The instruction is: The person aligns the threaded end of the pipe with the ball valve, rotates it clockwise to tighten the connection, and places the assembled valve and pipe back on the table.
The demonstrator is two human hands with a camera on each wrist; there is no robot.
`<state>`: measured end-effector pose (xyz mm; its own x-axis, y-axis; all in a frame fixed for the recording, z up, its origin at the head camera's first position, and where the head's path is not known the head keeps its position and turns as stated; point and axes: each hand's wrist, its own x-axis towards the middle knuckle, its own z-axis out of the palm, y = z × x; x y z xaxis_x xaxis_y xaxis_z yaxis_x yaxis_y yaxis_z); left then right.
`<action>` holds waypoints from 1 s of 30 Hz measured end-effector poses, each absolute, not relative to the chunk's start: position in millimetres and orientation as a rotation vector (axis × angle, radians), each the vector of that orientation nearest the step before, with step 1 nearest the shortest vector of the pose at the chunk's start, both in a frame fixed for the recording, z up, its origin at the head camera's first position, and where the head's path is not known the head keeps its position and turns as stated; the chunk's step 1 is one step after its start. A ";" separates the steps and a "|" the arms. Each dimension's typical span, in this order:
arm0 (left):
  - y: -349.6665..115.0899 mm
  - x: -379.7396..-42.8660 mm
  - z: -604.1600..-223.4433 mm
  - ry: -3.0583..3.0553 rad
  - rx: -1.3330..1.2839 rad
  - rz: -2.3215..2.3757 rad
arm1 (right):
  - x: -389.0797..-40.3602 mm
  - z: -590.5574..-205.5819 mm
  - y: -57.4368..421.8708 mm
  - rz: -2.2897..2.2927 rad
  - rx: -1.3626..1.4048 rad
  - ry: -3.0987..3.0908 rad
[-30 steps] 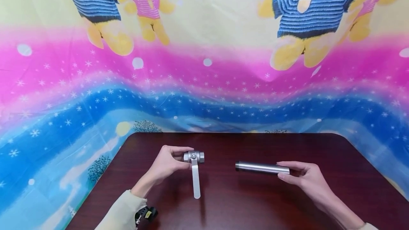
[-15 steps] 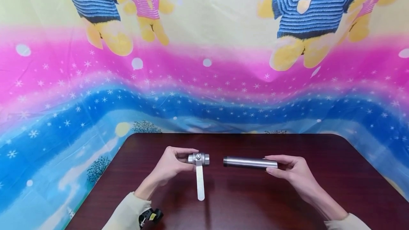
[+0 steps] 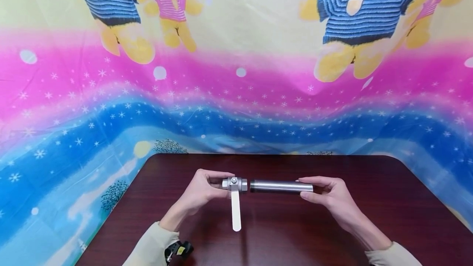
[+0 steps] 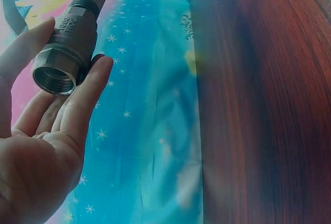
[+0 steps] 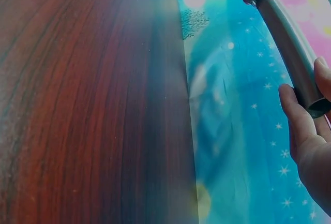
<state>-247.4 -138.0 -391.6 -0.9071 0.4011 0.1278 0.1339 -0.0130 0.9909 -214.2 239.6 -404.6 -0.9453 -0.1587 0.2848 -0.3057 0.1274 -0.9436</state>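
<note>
Valve: pinched in left hand.
Pipe: pinched in right hand, its threads just beside valve, between hands.
Risk: if pipe tilts, threads might cross.

In the head view, my left hand lies toward 7 o'clock and my right hand toward 4, each set in a thumb-opposed pinch. My left forearm slants up between 1 and 2 o'clock, left fingertips directed to 3; my right forearm slants up between 10 and 11, right fingertips directed to 9.
</note>
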 end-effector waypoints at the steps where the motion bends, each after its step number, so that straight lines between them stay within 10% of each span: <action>1: -137.4 -247.4 -391.4 2.055 0.571 2.032 | -214.3 -404.1 239.0 1.953 0.471 -2.266; 30: -129.0 -243.1 -393.8 2.040 0.546 2.083 | -217.6 -407.0 240.2 1.971 0.507 -2.253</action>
